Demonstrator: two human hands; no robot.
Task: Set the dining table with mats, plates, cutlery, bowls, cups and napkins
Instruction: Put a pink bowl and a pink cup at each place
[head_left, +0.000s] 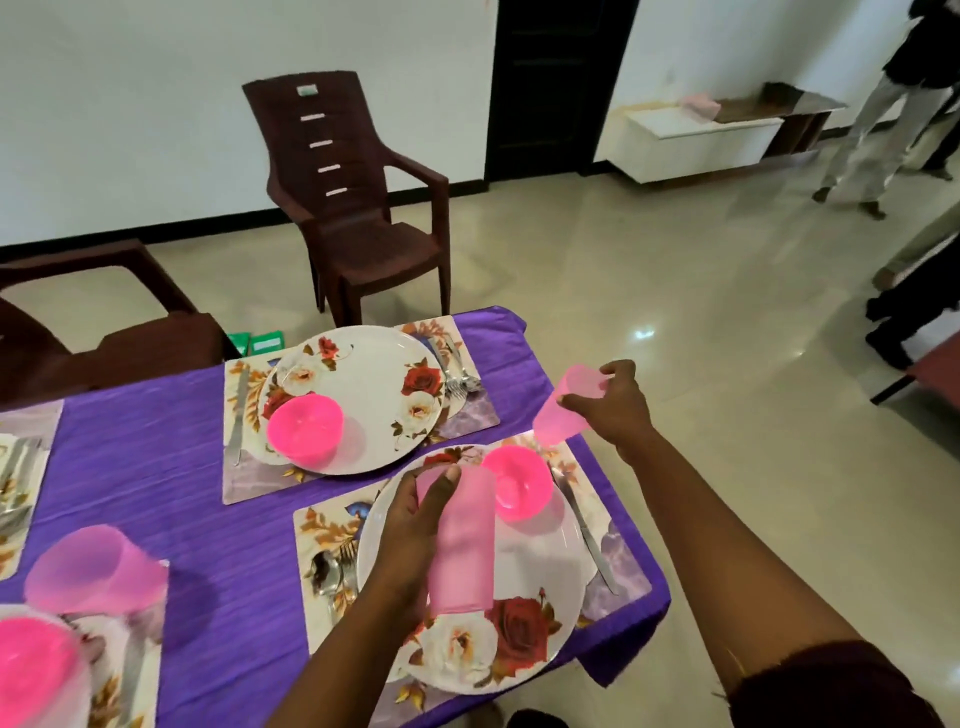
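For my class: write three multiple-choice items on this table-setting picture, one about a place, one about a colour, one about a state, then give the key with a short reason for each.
1. Where does the pink bowl at the far setting sit?
A. on the floral plate
B. on the chair seat
C. on the floor

2. What colour is the tablecloth?
A. green
B. purple
C. white

3. What is the right hand doing?
A. resting flat on the cloth
B. gripping a knife
C. holding a pink cup at the table's corner

Key: 1 A, the bowl rests on the plate's near-left part. 2 B, the cloth shows purple between the mats. 3 C, its fingers curl round the cup's upper end, while the left hand grips a cup stack.
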